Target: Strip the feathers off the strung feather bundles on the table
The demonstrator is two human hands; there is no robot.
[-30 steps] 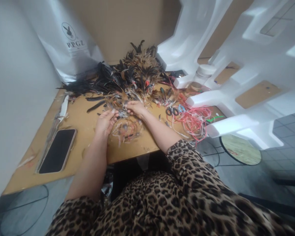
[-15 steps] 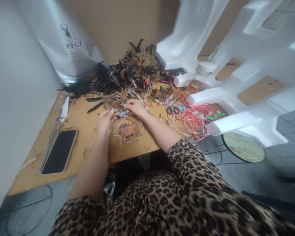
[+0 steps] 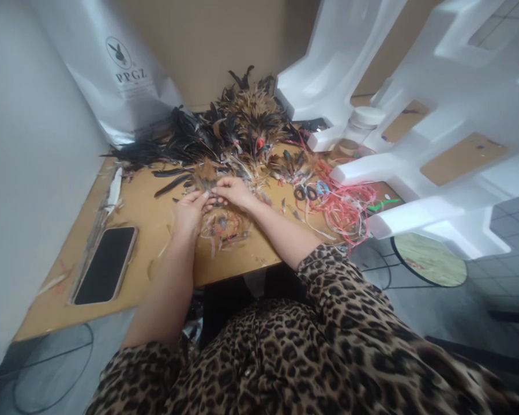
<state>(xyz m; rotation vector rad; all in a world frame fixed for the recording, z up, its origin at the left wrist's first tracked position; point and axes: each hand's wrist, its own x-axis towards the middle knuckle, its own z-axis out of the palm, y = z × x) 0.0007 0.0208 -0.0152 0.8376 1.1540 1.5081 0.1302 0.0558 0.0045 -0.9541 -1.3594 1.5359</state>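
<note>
Pinching the brown feathers (image 3: 205, 173) at their near end, left hand (image 3: 188, 212) and right hand (image 3: 234, 192) sit together, equally close, the plumes just beyond their fingertips, pointing away toward the black feather pile (image 3: 184, 138)!

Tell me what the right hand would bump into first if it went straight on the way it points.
Probably the left hand: its fingertips sit just ahead of the right hand. Depth is unclear, so the brown feathers there might come first.

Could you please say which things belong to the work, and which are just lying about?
Likely belong:
brown feathers in left fingers and right fingers
dark feathers behind
scissors
pink string

Apparently just lying about:
phone
white bag
lidded jar
</note>
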